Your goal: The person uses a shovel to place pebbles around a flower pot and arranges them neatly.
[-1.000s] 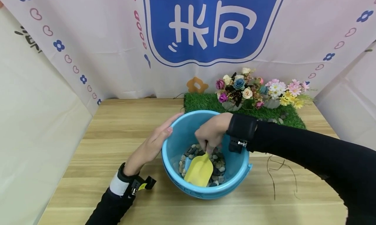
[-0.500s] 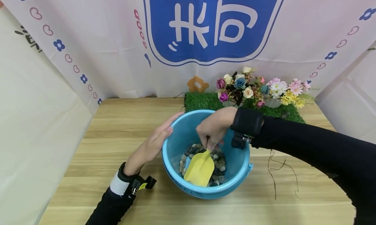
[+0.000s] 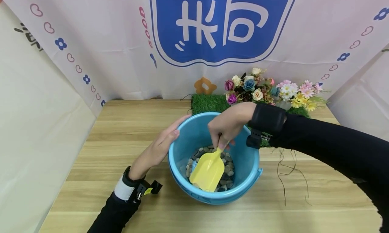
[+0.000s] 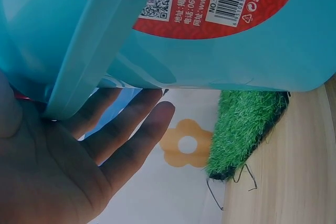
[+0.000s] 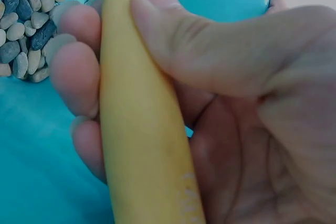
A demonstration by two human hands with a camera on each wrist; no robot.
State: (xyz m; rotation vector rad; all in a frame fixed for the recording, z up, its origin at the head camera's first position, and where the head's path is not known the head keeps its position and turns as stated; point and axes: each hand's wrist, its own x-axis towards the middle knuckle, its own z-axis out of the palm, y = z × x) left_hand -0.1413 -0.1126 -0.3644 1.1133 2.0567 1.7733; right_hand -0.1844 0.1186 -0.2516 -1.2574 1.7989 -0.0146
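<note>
A blue plastic bucket (image 3: pixel 214 201) stands on the table with grey and pale pebbles (image 3: pixel 228 174) in its bottom. Inside it, my right hand (image 3: pixel 229 125) grips the handle of a yellow shovel (image 3: pixel 208 172), whose blade slopes down over the pebbles. In the right wrist view, fingers and thumb wrap the yellow shovel handle (image 5: pixel 142 108). My left hand (image 3: pixel 161 147) rests against the bucket's left side, thumb at the rim. Its fingers (image 4: pixel 134 140) lie fairly straight along the outside wall in the left wrist view.
Behind the bucket lies a strip of artificial grass (image 3: pixel 209 103) with a mixed rose bouquet (image 3: pixel 249 86) and a daisy bunch (image 3: pixel 299 93) on it. Thin dark strands (image 3: pixel 282 179) lie on the wooden table (image 3: pixel 121 131) at right. A printed cloth (image 3: pixel 121 57) hangs behind.
My right hand has moved up and slightly to the right, drawing the shovel handle with it; the blade has lifted a little. The left hand stays on the bucket.
</note>
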